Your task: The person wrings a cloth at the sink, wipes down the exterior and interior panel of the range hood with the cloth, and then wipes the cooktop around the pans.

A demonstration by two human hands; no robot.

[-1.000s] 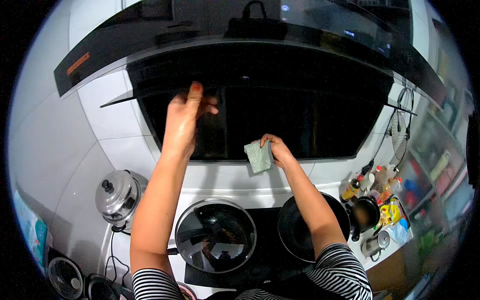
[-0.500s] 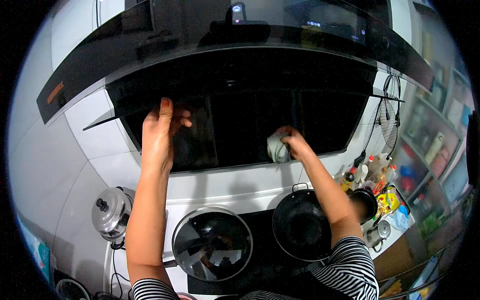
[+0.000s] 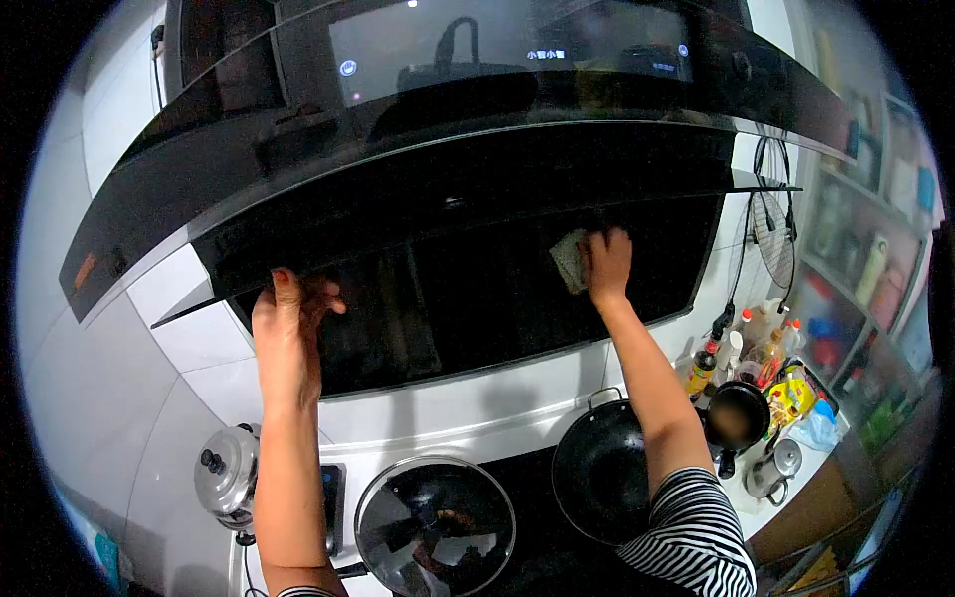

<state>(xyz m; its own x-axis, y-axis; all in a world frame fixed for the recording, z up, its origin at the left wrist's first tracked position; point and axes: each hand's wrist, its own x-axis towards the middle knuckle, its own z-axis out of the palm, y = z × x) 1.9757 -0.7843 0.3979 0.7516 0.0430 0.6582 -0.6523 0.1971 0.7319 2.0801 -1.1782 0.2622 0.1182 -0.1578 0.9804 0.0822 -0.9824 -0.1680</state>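
- My right hand (image 3: 611, 269) sits between two and three o'clock from the middle of my view, its fingers bent close together over the right side of a pale cloth (image 3: 568, 262). My thumb is hidden, so I can't tell whether I pinch the cloth or press it flat.
- The cloth shows just on the nine o'clock side of those fingers and seems to lie against the dark panel (image 3: 497, 323). I judge it needs my grip because that surface is steep.
- My left hand (image 3: 286, 338) is at nine o'clock, thumb raised and standing apart from loosely curled fingers. It is by the edge of a thin flap (image 3: 187, 310), perhaps to steady it; I can't tell whether I'm gripping that edge.
- The range hood (image 3: 517, 90) fills twelve o'clock, so I reach out beneath it, over the cookware.
- At six o'clock sits a glass-lidded pan (image 3: 438, 532), probably covered to shield what's inside.
- The black wok (image 3: 597, 478) stands uncovered at five, beside my arm.
- A lidded steel pot (image 3: 225, 478) is at eight, partly behind my other arm.
- Around four, a small pan (image 3: 738, 413) and a metal jug (image 3: 774, 470) crowd together, likely set aside for elbow room.
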